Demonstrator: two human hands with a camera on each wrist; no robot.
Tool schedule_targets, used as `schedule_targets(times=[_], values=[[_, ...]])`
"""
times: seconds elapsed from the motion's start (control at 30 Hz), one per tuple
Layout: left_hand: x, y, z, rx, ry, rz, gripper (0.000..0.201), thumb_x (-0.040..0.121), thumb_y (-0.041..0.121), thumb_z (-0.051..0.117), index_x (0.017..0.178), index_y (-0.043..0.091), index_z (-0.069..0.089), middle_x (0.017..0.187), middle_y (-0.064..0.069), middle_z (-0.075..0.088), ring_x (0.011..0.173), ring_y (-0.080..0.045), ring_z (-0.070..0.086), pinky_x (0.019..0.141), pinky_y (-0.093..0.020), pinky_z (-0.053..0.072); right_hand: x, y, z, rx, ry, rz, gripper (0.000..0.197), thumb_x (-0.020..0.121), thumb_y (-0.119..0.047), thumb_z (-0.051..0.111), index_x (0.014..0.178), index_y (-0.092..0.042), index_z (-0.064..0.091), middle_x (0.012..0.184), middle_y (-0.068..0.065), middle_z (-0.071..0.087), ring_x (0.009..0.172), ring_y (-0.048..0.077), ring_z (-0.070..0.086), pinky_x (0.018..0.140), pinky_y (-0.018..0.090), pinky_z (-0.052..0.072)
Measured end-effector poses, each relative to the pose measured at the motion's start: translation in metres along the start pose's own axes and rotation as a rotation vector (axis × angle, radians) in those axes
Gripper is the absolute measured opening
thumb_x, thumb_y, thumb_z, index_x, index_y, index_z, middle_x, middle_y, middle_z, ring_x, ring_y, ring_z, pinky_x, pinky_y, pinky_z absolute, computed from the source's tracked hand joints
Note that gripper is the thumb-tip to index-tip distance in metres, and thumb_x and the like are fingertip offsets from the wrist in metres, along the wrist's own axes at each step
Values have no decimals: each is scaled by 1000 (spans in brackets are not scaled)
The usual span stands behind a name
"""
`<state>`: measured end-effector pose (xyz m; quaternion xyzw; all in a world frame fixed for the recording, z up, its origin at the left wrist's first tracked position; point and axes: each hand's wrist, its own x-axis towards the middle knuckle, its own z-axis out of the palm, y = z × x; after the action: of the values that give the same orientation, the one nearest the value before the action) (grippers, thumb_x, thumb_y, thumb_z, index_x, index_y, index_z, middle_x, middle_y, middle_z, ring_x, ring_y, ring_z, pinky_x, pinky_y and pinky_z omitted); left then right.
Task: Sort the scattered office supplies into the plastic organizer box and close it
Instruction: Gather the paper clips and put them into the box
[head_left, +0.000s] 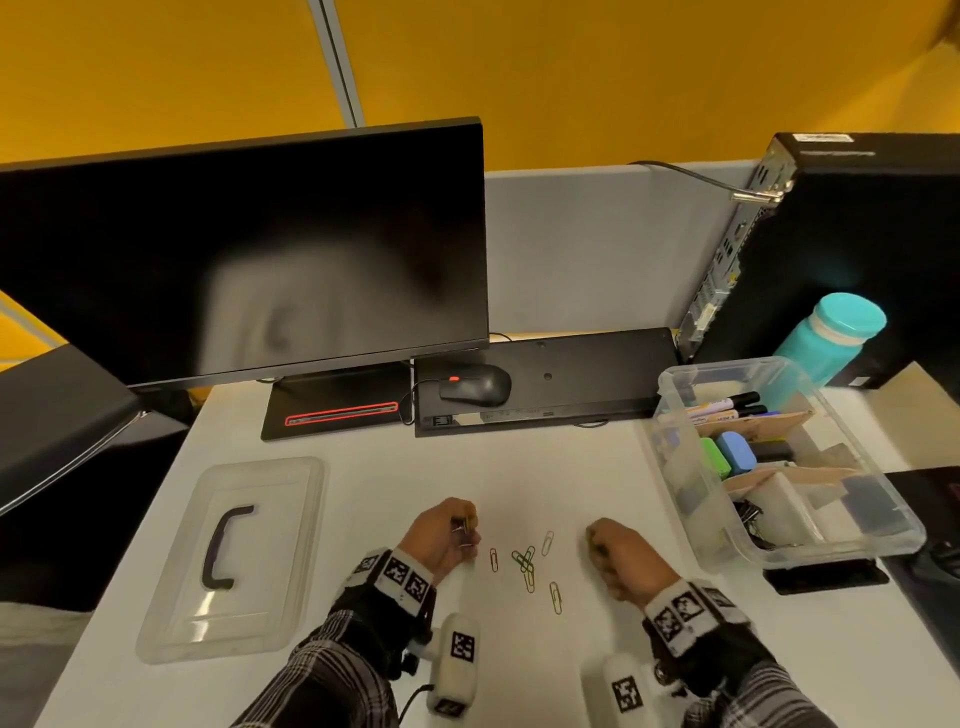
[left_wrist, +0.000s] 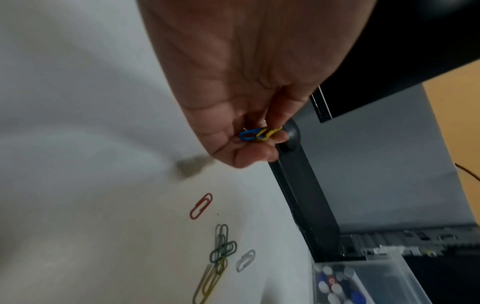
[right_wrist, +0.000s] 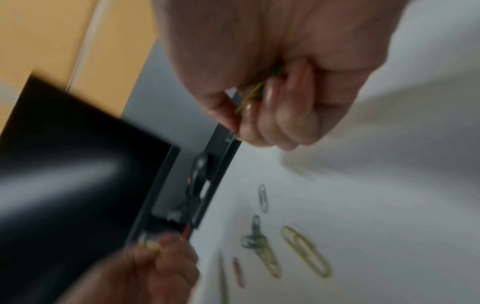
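Note:
Several coloured paper clips (head_left: 527, 564) lie scattered on the white desk between my hands, among them a red one (left_wrist: 200, 206) and a tangle of green ones (left_wrist: 223, 244). My left hand (head_left: 448, 531) hovers just left of them and pinches a blue and a yellow clip (left_wrist: 259, 134) in its curled fingers. My right hand (head_left: 618, 556) sits just right of the pile, fist curled, holding a yellow-green clip (right_wrist: 250, 97) between thumb and fingers. The clear plastic organizer box (head_left: 691, 514) stands open at the right. Its clear lid (head_left: 234, 556) with a dark handle lies flat at the left.
A black monitor (head_left: 244, 249) and its base stand behind the work area, with a mouse (head_left: 475, 384) on a black keyboard. A black computer tower (head_left: 852, 249) and a teal bottle (head_left: 831, 332) are behind the box. The box holds markers, erasers and binder clips.

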<state>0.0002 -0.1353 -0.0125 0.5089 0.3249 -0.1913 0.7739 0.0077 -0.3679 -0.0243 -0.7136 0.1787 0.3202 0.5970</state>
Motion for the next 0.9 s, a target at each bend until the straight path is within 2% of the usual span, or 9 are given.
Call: schedule_targets(times=[0.07,0.17,0.23,0.3,0.37,0.53,0.7,0.8,0.9], values=[[-4,-1,-2,-98,-27,-14,26,86,-1,29,71,6,49,65,-9,47,56,-20,42,51,-27,35,-9,-1,-6,499,-130,42,23,82,-11,33,62,-11,44,57,4,40,40,12,31,36,16,21],[-5,-4,-3,-132,-18,-47,24,84,-3,29,76,6,50,65,-8,46,57,-19,40,50,-26,35,-15,0,-4,620,-163,88,32,86,-20,36,62,-10,53,62,7,55,46,16,44,37,18,29],[-1,-6,0,76,33,-25,20,88,3,36,73,10,46,59,-3,42,52,-15,37,48,-25,32,-17,-3,1,436,-127,98,35,93,-24,42,63,-12,54,57,4,50,44,13,38,35,19,26],[1,-10,3,596,103,83,26,92,20,46,67,15,41,60,1,42,55,-14,38,54,-26,31,-13,-1,3,83,-81,29,34,96,-26,45,64,-14,50,51,-1,41,40,10,30,36,21,23],[0,-16,6,1042,180,201,28,90,39,54,74,18,46,74,4,51,71,-15,49,65,-27,34,-11,1,8,-352,-45,-86,33,93,-30,51,63,-16,51,54,-2,45,44,8,38,44,27,37],[-2,-26,11,1332,178,227,26,85,40,62,90,19,46,92,2,55,83,-15,49,74,-25,40,-22,7,31,-1040,38,-111,33,81,-51,62,89,-22,48,95,-2,61,81,15,55,74,28,44],[-3,-29,12,1381,194,240,16,92,32,53,89,18,48,100,-2,61,91,-16,53,82,-27,44,-23,14,39,-1057,79,-177,22,92,-35,46,99,-16,55,96,0,62,87,19,61,76,30,48],[-5,-29,15,1501,221,268,18,91,29,49,96,13,55,102,-3,63,94,-19,59,79,-27,45,-18,20,38,-1036,45,-177,15,89,-31,43,88,-18,49,83,-2,57,72,17,53,70,30,45],[0,-30,11,1380,197,256,11,89,25,49,83,16,53,84,1,58,78,-15,52,67,-23,41,-13,18,29,-694,-86,-139,21,90,-21,41,70,-20,38,69,-4,46,59,11,40,60,30,39]])
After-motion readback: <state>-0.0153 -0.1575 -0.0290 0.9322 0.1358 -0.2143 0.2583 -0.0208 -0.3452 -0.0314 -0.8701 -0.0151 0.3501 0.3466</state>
